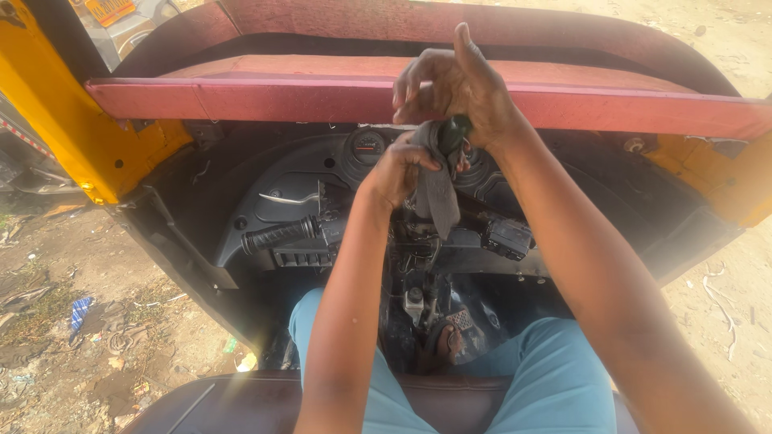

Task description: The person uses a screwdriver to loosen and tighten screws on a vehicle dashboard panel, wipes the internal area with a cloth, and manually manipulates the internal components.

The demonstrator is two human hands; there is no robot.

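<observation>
I sit in the driver's seat of a three-wheeled vehicle. My left hand [396, 170] is closed on a grey cloth [438, 193] that hangs down in front of the dashboard. My right hand [454, 84] is raised just above it, thumb up, gripping a small dark, green-tinted object [454, 133] that the top of the cloth wraps around. Both hands meet in front of the round gauge [367, 146]. What the dark object is I cannot make out.
The black handlebar grip [277, 235] sticks out to the left, with a switch box [507, 238] on the right. A red beam [241, 98] crosses above the dashboard, and a yellow body frame [56, 104] stands at left. Pedals and my sandalled foot [446, 341] are below. Littered dirt ground lies outside.
</observation>
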